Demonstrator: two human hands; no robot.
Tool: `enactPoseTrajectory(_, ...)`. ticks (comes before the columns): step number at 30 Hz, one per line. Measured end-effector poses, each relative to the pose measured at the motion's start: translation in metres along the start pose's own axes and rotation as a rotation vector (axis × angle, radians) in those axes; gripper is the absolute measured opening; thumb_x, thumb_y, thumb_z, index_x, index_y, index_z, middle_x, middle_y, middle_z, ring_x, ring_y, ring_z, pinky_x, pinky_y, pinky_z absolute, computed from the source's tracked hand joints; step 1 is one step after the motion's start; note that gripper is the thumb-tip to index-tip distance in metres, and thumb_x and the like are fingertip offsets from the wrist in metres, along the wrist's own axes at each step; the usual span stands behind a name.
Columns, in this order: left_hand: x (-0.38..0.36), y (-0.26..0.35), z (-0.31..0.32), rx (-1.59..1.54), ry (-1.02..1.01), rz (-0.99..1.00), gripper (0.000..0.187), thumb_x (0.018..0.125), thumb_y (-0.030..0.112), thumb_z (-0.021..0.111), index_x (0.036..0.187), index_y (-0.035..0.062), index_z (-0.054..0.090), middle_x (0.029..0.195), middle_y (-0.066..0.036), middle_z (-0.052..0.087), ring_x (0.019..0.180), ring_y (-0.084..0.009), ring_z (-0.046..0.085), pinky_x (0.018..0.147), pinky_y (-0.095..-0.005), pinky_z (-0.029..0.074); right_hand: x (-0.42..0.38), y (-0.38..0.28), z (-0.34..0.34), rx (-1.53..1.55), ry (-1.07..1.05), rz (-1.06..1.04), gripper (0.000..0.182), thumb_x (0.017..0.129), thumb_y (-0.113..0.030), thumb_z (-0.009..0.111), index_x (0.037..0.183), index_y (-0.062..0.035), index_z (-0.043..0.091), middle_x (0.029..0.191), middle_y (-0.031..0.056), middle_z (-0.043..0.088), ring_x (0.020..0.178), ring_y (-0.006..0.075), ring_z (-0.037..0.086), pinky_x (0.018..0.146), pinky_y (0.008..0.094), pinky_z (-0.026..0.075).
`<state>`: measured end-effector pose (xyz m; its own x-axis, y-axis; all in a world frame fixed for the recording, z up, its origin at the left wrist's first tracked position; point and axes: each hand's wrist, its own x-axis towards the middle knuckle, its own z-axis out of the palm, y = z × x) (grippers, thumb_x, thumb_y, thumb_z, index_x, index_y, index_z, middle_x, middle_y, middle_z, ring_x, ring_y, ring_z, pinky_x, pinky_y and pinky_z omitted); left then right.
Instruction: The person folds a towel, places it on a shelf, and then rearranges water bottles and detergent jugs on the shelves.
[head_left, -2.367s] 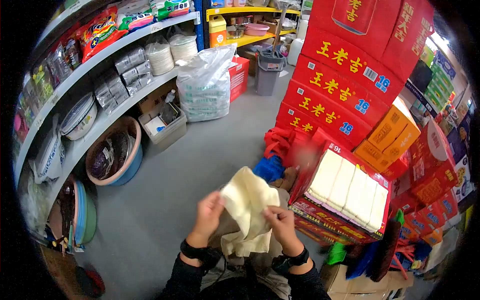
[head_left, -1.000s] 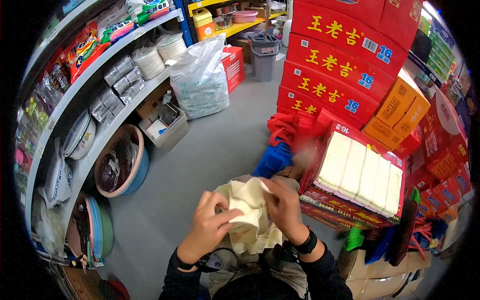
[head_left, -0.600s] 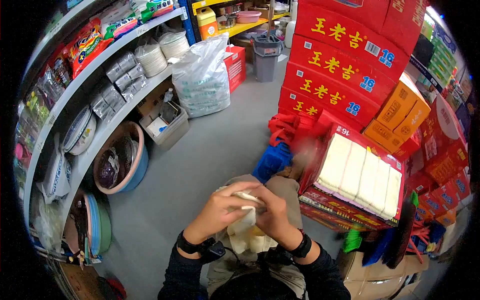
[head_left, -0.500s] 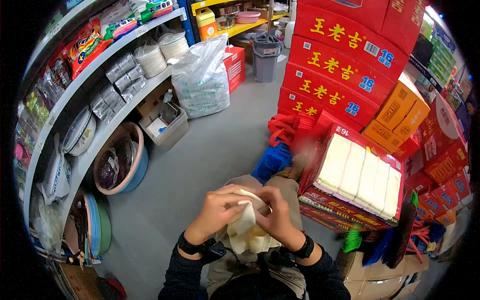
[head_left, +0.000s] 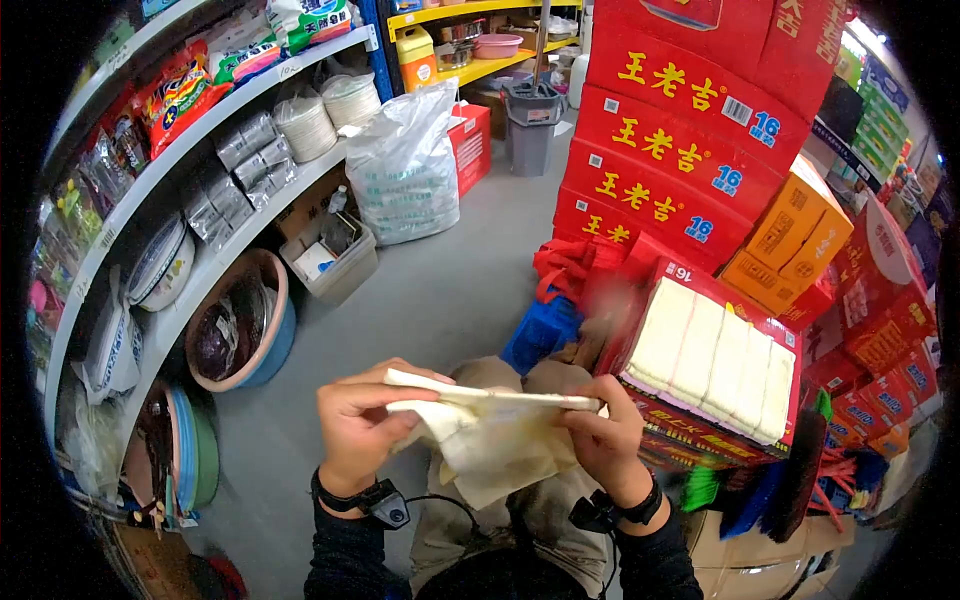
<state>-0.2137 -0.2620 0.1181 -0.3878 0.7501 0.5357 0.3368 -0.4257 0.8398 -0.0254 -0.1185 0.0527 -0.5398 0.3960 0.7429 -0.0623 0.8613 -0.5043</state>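
Note:
A cream-coloured cloth (head_left: 490, 440) is stretched between my two hands above my lap, its top edge folded and its lower part hanging loose. My left hand (head_left: 365, 425) pinches the left end between thumb and fingers. At the other end, my right hand (head_left: 608, 432) grips the folded edge. To the right, a stack of folded cream cloths (head_left: 712, 358) with thin coloured stripes lies on a red carton (head_left: 690, 425), close to my right hand.
Tall red cartons (head_left: 680, 140) rise behind the cloth stack. On the left stand shelves (head_left: 215, 265) of goods, with a basin (head_left: 270, 370) and a grey bin (head_left: 330, 270) below. A blue plastic stool (head_left: 540, 332) and brushes (head_left: 760, 500) are near my legs.
My hands have moved apart, left hand leftward and right hand rightward. The cloth, bunched between them before, is now spread out wide.

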Motion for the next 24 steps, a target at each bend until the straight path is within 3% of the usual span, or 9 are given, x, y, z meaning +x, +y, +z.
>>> enactPoseTrajectory(2,0.007,0.005,0.001,0.022,0.024,0.009,0.016,0.067,-0.001,0.060,0.083,-0.0053,0.065,0.086,-0.016,0.063,0.071,-0.0180,0.057,0.060,-0.0244,0.044,0.016,-0.010,-0.003,-0.054,-0.125,-0.045,0.025,0.055,0.007,0.062,0.075,-0.0076,0.063,0.081,0.0097,0.056,0.069,0.0254,0.054,0.055,0.0307,0.044)
enactPoseTrajectory(3,0.010,0.009,0.003,0.071,0.040,-0.008,0.017,0.067,-0.001,0.061,0.083,-0.0052,0.065,0.085,-0.016,0.063,0.072,-0.0180,0.057,0.061,-0.0253,0.044,0.016,-0.013,-0.002,-0.007,-0.216,0.005,0.033,0.056,0.004,0.063,0.087,-0.0080,0.063,0.091,0.0118,0.056,0.079,0.0290,0.054,0.063,0.0333,0.045)
enactPoseTrajectory(4,0.013,0.012,0.006,0.121,0.056,-0.024,0.017,0.068,-0.001,0.061,0.083,-0.0052,0.065,0.084,-0.016,0.063,0.073,-0.0180,0.057,0.062,-0.0262,0.044,0.015,-0.011,0.001,-0.031,-0.275,-0.036,0.039,0.060,-0.018,0.070,0.096,-0.0077,0.058,0.094,0.0114,0.052,0.074,0.0268,0.050,0.060,0.0347,0.042)
enactPoseTrajectory(7,0.018,0.016,0.019,0.336,0.018,0.026,0.016,0.066,-0.001,0.063,0.082,-0.0029,0.065,0.081,-0.012,0.064,0.070,-0.0180,0.057,0.063,-0.0263,0.044,0.009,-0.027,0.015,-0.029,-0.246,0.000,0.065,0.058,-0.049,0.071,0.099,-0.0031,0.053,0.089,0.0139,0.048,0.073,0.0286,0.046,0.062,0.0359,0.036)
enactPoseTrajectory(10,0.019,0.015,0.034,0.425,0.002,0.082,0.015,0.065,-0.002,0.063,0.079,-0.0017,0.065,0.079,-0.010,0.063,0.068,-0.0189,0.057,0.062,-0.0254,0.044,0.007,-0.048,0.033,-0.170,-0.076,0.151,0.065,0.051,-0.046,0.075,0.095,-0.0021,0.054,0.087,0.0135,0.050,0.075,0.0288,0.045,0.063,0.0358,0.036)
enactPoseTrajectory(14,0.019,0.018,0.037,0.420,0.020,0.109,0.015,0.064,-0.003,0.063,0.079,-0.0029,0.065,0.079,-0.011,0.064,0.067,-0.0179,0.057,0.061,-0.0250,0.044,-0.004,-0.031,0.053,-0.425,0.001,0.142,0.050,0.051,-0.026,0.072,0.091,-0.0018,0.055,0.084,0.0130,0.049,0.077,0.0307,0.045,0.063,0.0364,0.035)
enactPoseTrajectory(15,0.018,0.018,0.031,0.386,0.041,0.092,0.015,0.064,-0.003,0.063,0.080,-0.0032,0.065,0.079,-0.011,0.064,0.068,-0.0173,0.058,0.061,-0.0246,0.044,-0.005,-0.030,0.047,-0.340,-0.029,0.209,0.042,0.049,-0.015,0.068,0.089,-0.0033,0.058,0.084,0.0123,0.050,0.079,0.0321,0.046,0.065,0.0376,0.036)
enactPoseTrajectory(19,0.012,0.019,0.005,0.188,0.131,-0.044,0.013,0.068,-0.002,0.061,0.080,-0.0061,0.064,0.083,-0.013,0.064,0.072,-0.0145,0.058,0.063,-0.0225,0.044,-0.020,0.001,0.022,-0.272,-0.256,0.221,0.039,0.050,-0.014,0.069,0.089,-0.0082,0.061,0.089,0.0095,0.053,0.086,0.0283,0.048,0.071,0.0379,0.038)
enactPoseTrajectory(24,0.005,0.016,-0.023,0.072,0.258,-0.094,0.013,0.072,0.002,0.060,0.081,-0.0074,0.063,0.084,-0.013,0.063,0.071,-0.0137,0.057,0.064,-0.0226,0.045,-0.038,0.038,-0.020,-0.275,-0.483,0.218,0.033,0.052,-0.010,0.068,0.085,-0.0088,0.063,0.084,0.0095,0.057,0.073,0.0278,0.052,0.065,0.0391,0.041)
